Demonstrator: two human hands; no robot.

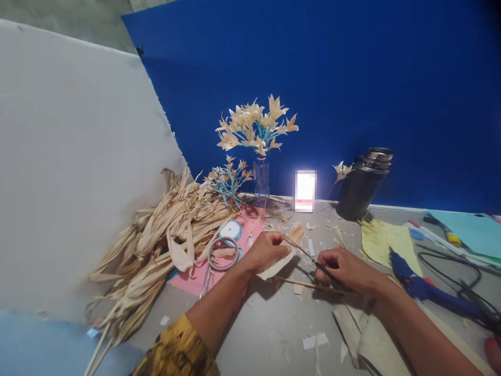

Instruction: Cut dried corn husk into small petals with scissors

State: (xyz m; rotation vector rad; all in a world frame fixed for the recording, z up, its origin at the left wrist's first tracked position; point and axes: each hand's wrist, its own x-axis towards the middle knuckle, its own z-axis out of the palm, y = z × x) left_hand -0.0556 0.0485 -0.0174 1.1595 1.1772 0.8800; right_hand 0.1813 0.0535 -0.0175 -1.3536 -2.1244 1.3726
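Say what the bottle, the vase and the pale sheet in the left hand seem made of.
Bottle: probably metal; dark body, shiny neck. Vase: glass or clear plastic, glossy; blue shows through. Sheet: likely dried husk, matte, pale like the leaf pile.

Below centre, the left hand (270,253) pinches, left forearm (222,301) slanting from the bottom; the right hand (345,269) curls inward, right forearm (415,325) crossing the lower right.

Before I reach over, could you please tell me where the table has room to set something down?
The barest patch of table lies between the left forearm and the white paper strip. Dried husks crowd the left; the glue gun and yellow paper crowd the right.
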